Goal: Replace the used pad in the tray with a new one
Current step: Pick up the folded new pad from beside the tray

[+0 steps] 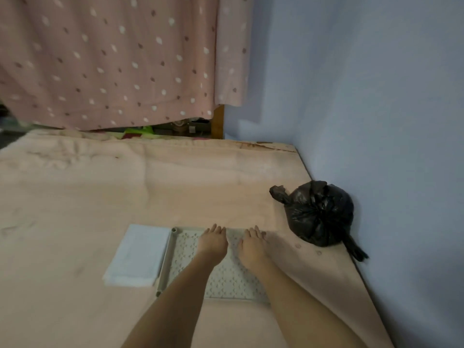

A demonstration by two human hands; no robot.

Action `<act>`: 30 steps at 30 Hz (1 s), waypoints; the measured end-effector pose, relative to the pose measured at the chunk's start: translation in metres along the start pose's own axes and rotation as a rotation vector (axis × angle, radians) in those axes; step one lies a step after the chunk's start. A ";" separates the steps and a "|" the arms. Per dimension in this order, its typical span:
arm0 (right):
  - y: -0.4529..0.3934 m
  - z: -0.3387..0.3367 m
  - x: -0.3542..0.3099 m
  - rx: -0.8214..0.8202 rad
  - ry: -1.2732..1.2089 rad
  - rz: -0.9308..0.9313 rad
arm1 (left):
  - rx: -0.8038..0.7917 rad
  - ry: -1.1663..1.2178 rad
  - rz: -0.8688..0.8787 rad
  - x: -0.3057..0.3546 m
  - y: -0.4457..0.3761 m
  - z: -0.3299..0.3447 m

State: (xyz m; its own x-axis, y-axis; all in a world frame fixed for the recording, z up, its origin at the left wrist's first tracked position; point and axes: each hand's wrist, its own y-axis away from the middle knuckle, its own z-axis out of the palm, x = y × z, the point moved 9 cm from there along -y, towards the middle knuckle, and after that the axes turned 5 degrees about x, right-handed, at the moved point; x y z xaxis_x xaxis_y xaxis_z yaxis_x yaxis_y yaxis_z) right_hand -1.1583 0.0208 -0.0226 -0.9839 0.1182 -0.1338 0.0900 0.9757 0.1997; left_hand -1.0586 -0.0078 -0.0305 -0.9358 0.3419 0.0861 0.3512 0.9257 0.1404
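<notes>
Your two forearms rise from the bottom of the frame and meet over the tray (165, 262), which sits low and centre on the pink blanket (75, 209); its long axis runs from the bottom edge of the frame up and away from you, and a perforated grid (226, 280) covers its top; whether a used pad lies under that grid you cannot tell. Your left hand (213, 241) lies flat on the grid toward its far end, fingers (213, 229) straight and close together, gripping nothing; your right hand (251, 243) lies flat beside it, a little to the right, fingers likewise straight and holding nothing; both sets of fingertips reach the tray's far rim.

The folded white pad (139, 256) lies just beside the tray's left rim, its long side parallel to the tray, so it sits left of your left hand and that hand is plainly the nearer one; the right hand would have to cross over the tray.

Farther off, at right centre of the frame, a knotted black bag (319, 214) rests against the blue wall (376, 96); in the upper left hangs a spotted pink curtain (113, 59).
</notes>
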 end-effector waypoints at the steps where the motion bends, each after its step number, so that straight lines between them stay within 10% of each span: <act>1: 0.001 0.002 -0.014 0.000 0.008 -0.018 | 0.001 -0.006 -0.023 -0.014 0.006 0.000; 18: 0.038 0.055 -0.226 -0.117 -0.096 -0.288 | 0.014 0.149 -0.473 -0.217 0.120 0.031; 30: -0.014 0.069 -0.264 -0.240 -0.104 -0.102 | 0.026 0.594 -0.856 -0.298 0.113 0.048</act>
State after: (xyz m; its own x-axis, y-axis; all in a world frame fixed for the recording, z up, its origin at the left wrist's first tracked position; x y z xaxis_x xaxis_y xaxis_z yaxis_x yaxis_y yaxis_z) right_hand -0.8888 -0.0110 -0.0569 -0.9639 0.0523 -0.2609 -0.0595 0.9133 0.4030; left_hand -0.7421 0.0024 -0.0876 -0.7030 -0.5589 0.4398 -0.4301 0.8266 0.3630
